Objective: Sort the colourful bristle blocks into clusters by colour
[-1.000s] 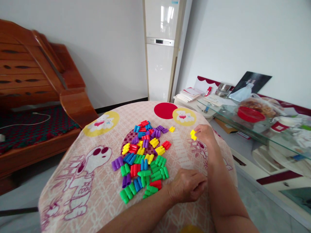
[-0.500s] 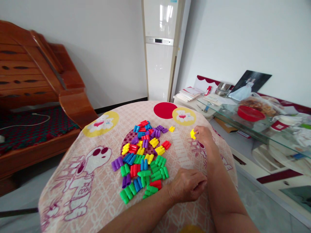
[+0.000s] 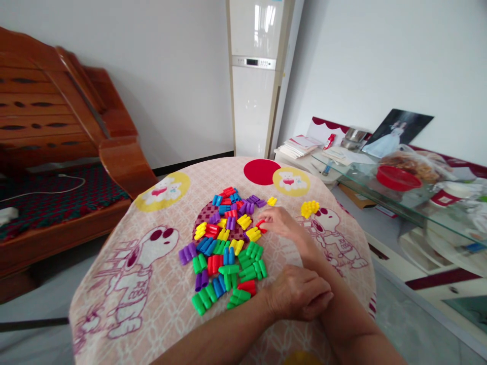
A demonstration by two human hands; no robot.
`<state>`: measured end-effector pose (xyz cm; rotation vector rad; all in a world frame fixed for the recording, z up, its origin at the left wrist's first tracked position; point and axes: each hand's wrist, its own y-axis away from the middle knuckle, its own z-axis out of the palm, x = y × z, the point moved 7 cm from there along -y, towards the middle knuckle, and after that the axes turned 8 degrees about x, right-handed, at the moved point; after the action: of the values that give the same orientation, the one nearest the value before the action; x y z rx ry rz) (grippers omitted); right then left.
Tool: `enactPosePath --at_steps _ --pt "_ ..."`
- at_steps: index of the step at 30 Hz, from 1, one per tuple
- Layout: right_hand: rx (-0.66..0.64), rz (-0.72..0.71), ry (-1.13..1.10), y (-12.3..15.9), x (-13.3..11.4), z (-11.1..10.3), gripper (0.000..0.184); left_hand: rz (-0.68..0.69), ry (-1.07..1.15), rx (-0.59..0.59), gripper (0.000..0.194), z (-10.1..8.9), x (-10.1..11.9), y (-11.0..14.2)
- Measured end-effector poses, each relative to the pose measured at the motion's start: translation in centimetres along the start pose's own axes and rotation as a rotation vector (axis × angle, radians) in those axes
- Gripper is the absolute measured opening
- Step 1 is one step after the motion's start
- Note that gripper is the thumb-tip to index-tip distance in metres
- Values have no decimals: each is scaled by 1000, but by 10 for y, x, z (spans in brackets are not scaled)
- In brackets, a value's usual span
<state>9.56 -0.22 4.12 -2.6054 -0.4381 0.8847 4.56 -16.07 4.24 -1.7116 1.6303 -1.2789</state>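
Observation:
My right hand (image 3: 280, 223) reaches over the right side of a pile of plastic toy blocks. Its fingertips close on a red block (image 3: 262, 225), mostly covered by the fingers. Just beside it lies a yellow block (image 3: 253, 233). My left hand (image 3: 300, 293) is curled into a loose fist against my right forearm, with nothing showing in it. Apart from the pile, a small cluster of yellow blocks (image 3: 310, 209) sits at the right. Green blocks (image 3: 229, 269), purple blocks (image 3: 187, 253) and blue blocks (image 3: 207, 246) fill out the pile.
A patterned cloth (image 3: 160, 294) covers the round table. On the right, a glass-topped cabinet (image 3: 361, 177) bears a red bowl (image 3: 397, 178), papers (image 3: 300, 146) and a photo (image 3: 399, 133). A wooden bench (image 3: 117, 152) stands left, a tall white air conditioner (image 3: 253, 106) behind.
My right hand has let go of a yellow block at the right-hand cluster and moved left to the red block by the pile. My left hand stays close to the right forearm.

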Motion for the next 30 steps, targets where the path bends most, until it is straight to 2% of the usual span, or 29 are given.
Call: enactPosePath --at_steps 3,5,7,10,13,16,18,20,23,26,28,30 --pt "-215 -132 88 3 -24 30 19 -1 -25 -4 22 1 0 1" --pt "-272 -141 125 4 -32 37 25 -10 -27 -24 22 2 -1 1" --pt "-270 -97 103 3 -36 36 31 -19 -20 -29 20 1 -1 1" --pt "-161 21 -40 0 -30 18 34 -37 -2 -35 19 0 -3 1" --pt "40 167 -185 -2 -7 -21 34 -52 2 -49 18 0 -5 1" --pt "315 426 -168 11 37 -77 38 -48 -5 -37 16 -1 -6 1" --pt "391 599 -105 27 65 -107 46 -42 -5 -27 13 0 -6 1" --pt "405 794 -24 47 93 -126 45 -47 -6 -32 12 1 -6 1" --pt "369 1039 97 75 127 -136 38 -58 -2 -44 13 2 -7 1" --pt "298 1210 144 95 151 -127 34 -62 13 -23 13 0 -7 0" --pt "223 1298 168 103 162 -117 35 -70 18 -17 13 -1 -7 0" --pt "152 1319 246 106 167 -112 36 -76 18 -23 13 0 -7 0"
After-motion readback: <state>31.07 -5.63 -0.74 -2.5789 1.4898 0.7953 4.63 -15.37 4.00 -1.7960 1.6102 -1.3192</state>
